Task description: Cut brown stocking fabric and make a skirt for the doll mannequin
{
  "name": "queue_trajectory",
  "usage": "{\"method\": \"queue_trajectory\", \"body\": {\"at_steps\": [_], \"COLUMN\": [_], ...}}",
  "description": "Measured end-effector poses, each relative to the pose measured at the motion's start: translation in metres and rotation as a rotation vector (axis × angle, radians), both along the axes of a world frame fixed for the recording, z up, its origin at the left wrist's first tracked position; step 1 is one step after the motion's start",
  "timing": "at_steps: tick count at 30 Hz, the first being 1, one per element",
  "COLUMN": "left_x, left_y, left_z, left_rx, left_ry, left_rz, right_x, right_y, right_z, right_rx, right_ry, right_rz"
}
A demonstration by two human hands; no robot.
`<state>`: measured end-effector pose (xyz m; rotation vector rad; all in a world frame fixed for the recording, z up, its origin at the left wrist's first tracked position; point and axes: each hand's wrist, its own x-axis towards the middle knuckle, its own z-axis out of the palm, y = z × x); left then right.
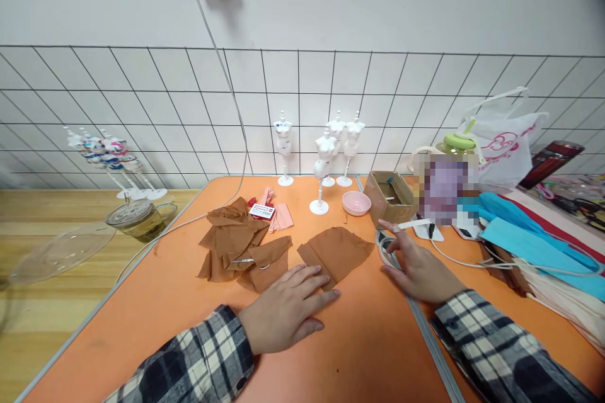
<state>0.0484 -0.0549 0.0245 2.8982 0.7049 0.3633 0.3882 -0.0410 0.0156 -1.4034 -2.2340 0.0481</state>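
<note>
My left hand (293, 307) lies flat on the orange table, fingers stretched out. Its fingertips reach the near left edge of a fan-shaped brown cloth piece (336, 253). Left of it lies a crumpled pile of brown cloth (234, 236), with small metal scissors (243, 261) partly on it, partly covered by a fold. My right hand (420, 267) is at the right, index finger and thumb apart, beside a pale ring-shaped roll (387, 253). Whether the fingers touch the roll I cannot tell. The fan-shaped piece lies between my hands.
Small white dress forms (325, 154) stand along the tiled wall. Near them are a pink bowl (356, 203), a cardboard box (388, 196) and pink cloth scraps with a label card (261, 211). Blue cloth (539, 249), cables and a jar (456, 145) crowd the right. A white cord crosses the left.
</note>
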Motion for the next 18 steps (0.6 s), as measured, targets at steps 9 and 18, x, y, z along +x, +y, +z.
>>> {"method": "queue_trajectory", "body": {"at_steps": [9,18], "left_x": [0.000,0.012], "left_y": [0.001,0.011], "left_z": [0.000,0.064], "left_rx": [-0.024,-0.154], "left_ry": [-0.005,-0.591], "left_rz": [0.006,0.269], "right_x": [0.004,-0.074], "right_y": [0.004,-0.028], "right_z": [0.000,0.076], "right_rx": [0.121,0.600], "right_ry": [-0.174,0.085], "right_rz": [-0.031,-0.105]}}
